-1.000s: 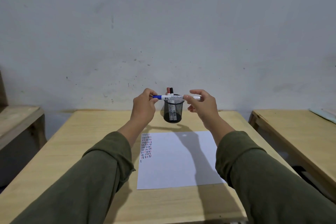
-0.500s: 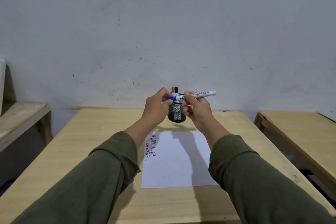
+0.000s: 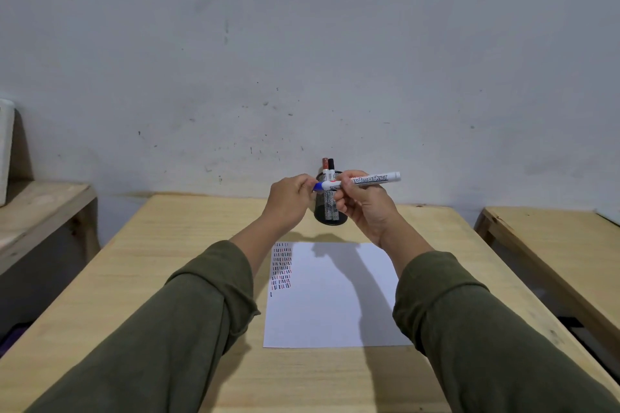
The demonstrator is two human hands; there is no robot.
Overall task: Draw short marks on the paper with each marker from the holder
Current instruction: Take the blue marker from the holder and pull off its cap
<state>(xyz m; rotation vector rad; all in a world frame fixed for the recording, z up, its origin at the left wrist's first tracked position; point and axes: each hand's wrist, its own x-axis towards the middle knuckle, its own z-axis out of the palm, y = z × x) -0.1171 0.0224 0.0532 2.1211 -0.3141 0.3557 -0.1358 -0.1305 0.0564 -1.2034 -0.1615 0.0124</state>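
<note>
Bare scuffed wall behind, pale wood table (image 3: pixel 188 278) in front. The blue marker (image 3: pixel 360 180) is held level in the air over the table's far end, just in front of the mesh holder (image 3: pixel 330 211), barrel running 3 to 9 o'clock. Right hand (image 3: pixel 364 208) is wrapped round the barrel mid-length; left hand (image 3: pixel 290 199) is pinched on the blue cap (image 3: pixel 317 187) at the 9 o'clock end. Looks like the cap step, off or on, can't tell which. Either way: move the cap straight along the barrel axis, no twisting sideways, right hand steady. Red and black markers (image 3: pixel 328 166) stand in the holder. Paper (image 3: pixel 335 312) lies at 6 o'clock from the holder, marks (image 3: pixel 281 266) down its left edge.
</note>
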